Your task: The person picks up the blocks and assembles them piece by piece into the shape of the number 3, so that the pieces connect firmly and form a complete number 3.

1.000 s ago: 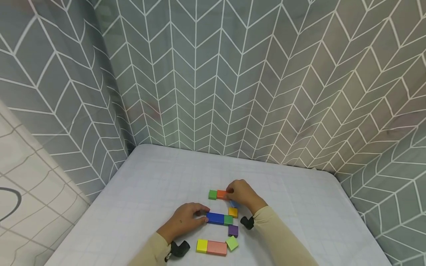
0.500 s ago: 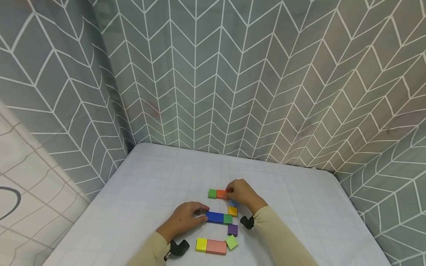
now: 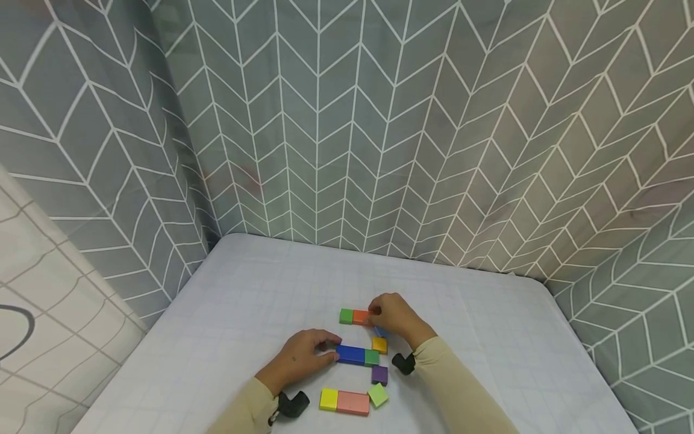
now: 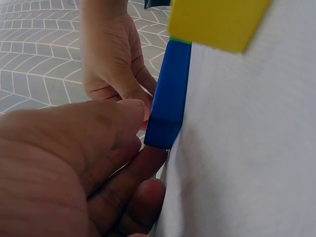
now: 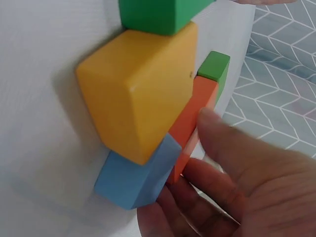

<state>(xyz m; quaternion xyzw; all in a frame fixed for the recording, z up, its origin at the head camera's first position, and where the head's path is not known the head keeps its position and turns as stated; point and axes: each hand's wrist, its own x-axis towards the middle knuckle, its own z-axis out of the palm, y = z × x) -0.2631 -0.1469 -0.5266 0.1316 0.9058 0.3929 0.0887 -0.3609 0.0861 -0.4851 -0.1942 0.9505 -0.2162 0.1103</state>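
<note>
On the white table, my left hand (image 3: 303, 357) holds the left end of a long dark blue block (image 3: 350, 354), its thumb and fingers at that end. The left wrist view shows the thumb close against the blue block (image 4: 167, 98). A green block (image 3: 372, 358) adjoins its other end. Farther back, my right hand (image 3: 394, 313) grips an orange-red block (image 3: 361, 317) by its right end. In the right wrist view the thumb lies on the orange-red block (image 5: 195, 106) and the fingers curl under it. A light blue block (image 5: 138, 173) touches it, partly hidden in the head view.
Another green block (image 3: 346, 316) ends the back row. A yellow-orange block (image 3: 379, 345) and a purple block (image 3: 379, 375) lie along the right side. Nearer are a yellow block (image 3: 328, 399), a pink block (image 3: 353, 403) and a tilted lime block (image 3: 378, 395). Patterned curtains surround the table (image 3: 260, 277).
</note>
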